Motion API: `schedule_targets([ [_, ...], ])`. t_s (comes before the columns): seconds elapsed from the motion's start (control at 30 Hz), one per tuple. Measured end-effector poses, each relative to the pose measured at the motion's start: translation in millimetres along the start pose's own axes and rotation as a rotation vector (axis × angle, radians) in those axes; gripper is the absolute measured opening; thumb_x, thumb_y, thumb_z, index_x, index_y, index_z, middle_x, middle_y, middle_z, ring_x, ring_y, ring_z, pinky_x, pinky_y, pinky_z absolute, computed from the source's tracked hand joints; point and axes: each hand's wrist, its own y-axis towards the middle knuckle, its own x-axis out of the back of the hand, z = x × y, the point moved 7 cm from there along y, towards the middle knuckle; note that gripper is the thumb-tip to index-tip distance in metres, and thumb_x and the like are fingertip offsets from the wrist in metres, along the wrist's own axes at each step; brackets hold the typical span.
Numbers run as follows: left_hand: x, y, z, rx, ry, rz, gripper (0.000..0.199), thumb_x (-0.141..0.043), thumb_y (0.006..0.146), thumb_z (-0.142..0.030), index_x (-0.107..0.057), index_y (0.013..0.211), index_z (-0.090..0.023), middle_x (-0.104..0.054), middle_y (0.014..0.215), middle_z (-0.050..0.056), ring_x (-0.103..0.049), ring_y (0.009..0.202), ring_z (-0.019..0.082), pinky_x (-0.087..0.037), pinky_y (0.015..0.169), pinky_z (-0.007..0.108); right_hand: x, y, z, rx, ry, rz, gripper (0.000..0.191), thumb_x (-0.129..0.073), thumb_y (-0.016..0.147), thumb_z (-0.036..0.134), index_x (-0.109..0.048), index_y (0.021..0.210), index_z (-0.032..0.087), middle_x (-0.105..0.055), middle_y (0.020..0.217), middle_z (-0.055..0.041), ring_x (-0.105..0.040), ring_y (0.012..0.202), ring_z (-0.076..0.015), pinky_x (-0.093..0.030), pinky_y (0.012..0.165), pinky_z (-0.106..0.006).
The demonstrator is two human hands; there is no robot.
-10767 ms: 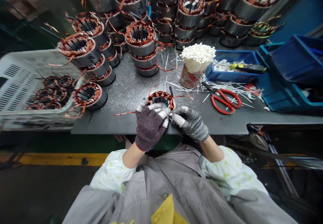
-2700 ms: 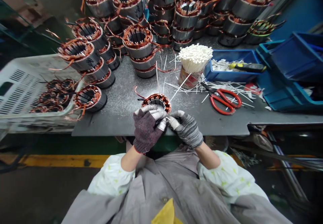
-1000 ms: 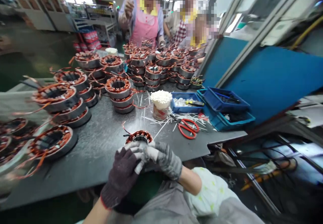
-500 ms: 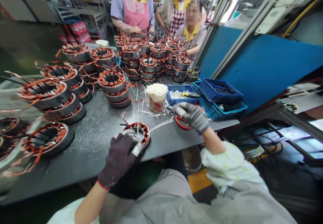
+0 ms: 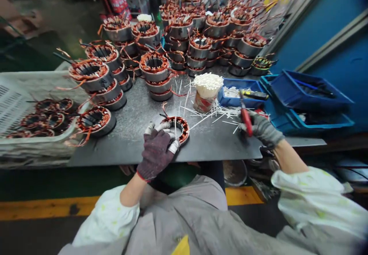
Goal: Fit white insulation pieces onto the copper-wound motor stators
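Note:
My left hand (image 5: 158, 144), in a dark purple glove with white-wrapped fingertips, is closed on the near left rim of a motor stator (image 5: 184, 126) lying on the table. Copper windings ring the stator, and a white cable tie (image 5: 175, 123) crosses it beside my thumb. A long white tail runs from the stator toward the right. Away to the right, my right hand (image 5: 263, 129), in a grey glove, grips red-handled pliers (image 5: 246, 120) with their metal tip pointing away from me. Loose white cable ties (image 5: 221, 111) lie scattered between the two hands.
A tin of upright cable ties (image 5: 204, 103) stands behind the stator. Blue bins (image 5: 304, 94) are at the right. Stacked stators (image 5: 156, 75) fill the back and left, beside a white crate (image 5: 61, 136) of more stators. Co-workers stand across the table (image 5: 138, 140).
My right hand has picked up the red-handled pliers from the table and raised them upright. My left hand stays on the stator. The camera view has tipped downward and turned left.

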Motion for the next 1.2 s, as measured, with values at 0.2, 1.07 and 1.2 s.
schedule_targets([
  [0.2, 12.0, 7, 28, -0.003, -0.130, 0.140, 0.017, -0.054, 0.095, -0.034, -0.068, 0.090, -0.026, -0.078, 0.106, 0.001, -0.060, 0.129, 0.023, -0.028, 0.123, 0.052, -45, -48, 47, 0.065, -0.009, -0.004, 0.027, -0.062, 0.081, 0.041, -0.063, 0.100, 0.022, -0.070, 0.083, -0.0105, -0.063, 0.068, -0.0239, -0.054, 0.068, -0.041],
  [1.07, 10.4, -16, 0, 0.040, -0.028, -0.085, 0.007, -0.060, 0.095, -0.028, -0.066, 0.092, -0.024, -0.078, 0.101, 0.002, -0.062, 0.124, 0.026, -0.027, 0.124, 0.056, -104, 1, 145, -0.022, -0.562, 0.599, 0.059, -0.058, 0.090, 0.067, -0.066, 0.115, 0.014, -0.076, 0.102, -0.0196, -0.073, 0.089, -0.0344, -0.050, 0.072, -0.039],
  [1.2, 14.2, -17, 9, 0.090, -0.165, -0.081, 0.015, -0.056, 0.099, -0.029, -0.068, 0.105, -0.023, -0.076, 0.111, 0.005, -0.060, 0.128, 0.025, -0.037, 0.119, 0.051, -87, -13, 144, 0.037, -0.610, 0.591, 0.063, -0.056, 0.091, 0.068, -0.066, 0.118, 0.012, -0.075, 0.100, -0.0199, -0.074, 0.090, -0.0337, -0.052, 0.074, -0.038],
])
